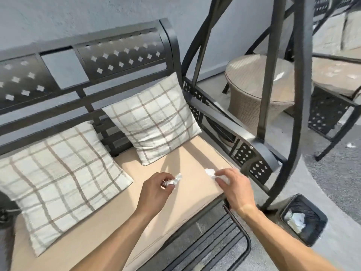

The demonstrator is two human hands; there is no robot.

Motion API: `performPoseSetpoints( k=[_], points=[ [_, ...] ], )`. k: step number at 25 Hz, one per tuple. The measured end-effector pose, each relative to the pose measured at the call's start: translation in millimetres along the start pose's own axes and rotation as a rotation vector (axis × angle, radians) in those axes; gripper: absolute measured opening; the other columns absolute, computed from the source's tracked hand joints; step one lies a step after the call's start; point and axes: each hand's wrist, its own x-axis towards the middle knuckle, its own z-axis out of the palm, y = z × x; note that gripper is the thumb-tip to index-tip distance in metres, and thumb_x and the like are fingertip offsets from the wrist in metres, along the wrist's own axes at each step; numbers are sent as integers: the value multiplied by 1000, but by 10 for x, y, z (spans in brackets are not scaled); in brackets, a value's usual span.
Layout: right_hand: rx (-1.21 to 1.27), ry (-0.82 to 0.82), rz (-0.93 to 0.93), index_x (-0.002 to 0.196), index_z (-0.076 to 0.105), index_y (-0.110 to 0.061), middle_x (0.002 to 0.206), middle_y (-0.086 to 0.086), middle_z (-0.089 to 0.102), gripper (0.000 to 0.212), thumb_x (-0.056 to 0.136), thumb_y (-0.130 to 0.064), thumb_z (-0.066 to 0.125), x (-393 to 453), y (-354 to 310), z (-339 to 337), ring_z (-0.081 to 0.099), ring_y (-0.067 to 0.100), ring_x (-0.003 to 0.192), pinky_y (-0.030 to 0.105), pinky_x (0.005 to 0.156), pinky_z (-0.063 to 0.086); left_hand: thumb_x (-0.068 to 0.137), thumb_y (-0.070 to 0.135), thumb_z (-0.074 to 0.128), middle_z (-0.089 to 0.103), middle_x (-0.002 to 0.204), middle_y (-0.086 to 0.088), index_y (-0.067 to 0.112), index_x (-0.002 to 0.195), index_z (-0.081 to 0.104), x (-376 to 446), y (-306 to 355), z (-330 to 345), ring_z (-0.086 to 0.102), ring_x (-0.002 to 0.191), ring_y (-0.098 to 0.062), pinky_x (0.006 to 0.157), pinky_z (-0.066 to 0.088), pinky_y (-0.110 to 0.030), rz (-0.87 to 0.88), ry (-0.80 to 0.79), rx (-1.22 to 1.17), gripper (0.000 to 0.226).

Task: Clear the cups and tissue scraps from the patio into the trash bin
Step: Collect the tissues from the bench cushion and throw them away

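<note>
Both hands pinch tissue scraps over the seat cushion [187,165]: left hand [156,189] one [173,180], right hand [232,185] another [212,173]. The trash bin [302,220] sits just beyond the cushion's right end, nearer the right hand.

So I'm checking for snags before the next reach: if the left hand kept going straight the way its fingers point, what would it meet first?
Probably the right hand holding a white tissue scrap: the left hand, pinching its own crumpled white tissue, points right across the beige seat cushion. Depth is unclear.
</note>
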Motion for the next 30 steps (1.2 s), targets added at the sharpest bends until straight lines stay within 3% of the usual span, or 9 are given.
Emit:
performPoseSetpoints(
  k=[2,6,11,14,17,24,30],
  points=[
    [-7,95,-15,100,70,-24,104,-7,67,14,86,-23,69,-207,-156,-413,62,9,89,21,82,45,79,14,72,65,88,19,33,87,68,-109,355,-175,58,81,1,70,40,-7,53,6,-18,21],
    [-28,310,2,96,71,-21,101,-2,68,12,84,-21,72,-582,-373,-1205,58,7,83,24,81,46,78,13,72,65,88,17,26,88,69,-257,1024,-345,60,76,-1,73,44,-19,217,-21,26,18],
    [-84,497,65,90,73,-21,97,0,70,10,81,-17,75,-1131,-326,-1920,65,16,86,24,77,45,77,13,73,63,83,12,25,86,68,-306,1640,-266,60,75,-8,74,47,-27,438,-76,75,15],
    [-135,557,107,88,73,-19,94,0,70,9,80,-16,76,-1427,-175,-2276,65,18,83,24,74,44,76,15,73,59,79,15,25,86,68,-368,1939,-136,57,72,-6,72,44,-23,563,-97,108,15],
    [-176,606,168,87,74,-20,94,0,70,9,79,-16,77,-1687,18,-2562,65,18,81,26,73,46,76,15,72,61,81,11,22,87,68,-424,2215,56,58,74,-9,74,49,-30,655,-150,104,13],
    [-173,731,237,86,74,-19,92,0,70,8,79,-15,77,-2204,566,-3155,64,15,77,26,69,50,80,22,69,64,84,8,22,89,66,-673,2962,797,60,74,-11,75,50,-34,717,-263,99,10],
    [-177,760,218,88,73,-12,93,6,71,9,80,-11,75,-2556,1289,-3779,67,19,80,43,70,59,82,21,69,62,82,12,27,91,63,-984,3653,1600,59,75,-7,74,51,-35,781,-358,77,13]
  ],
)
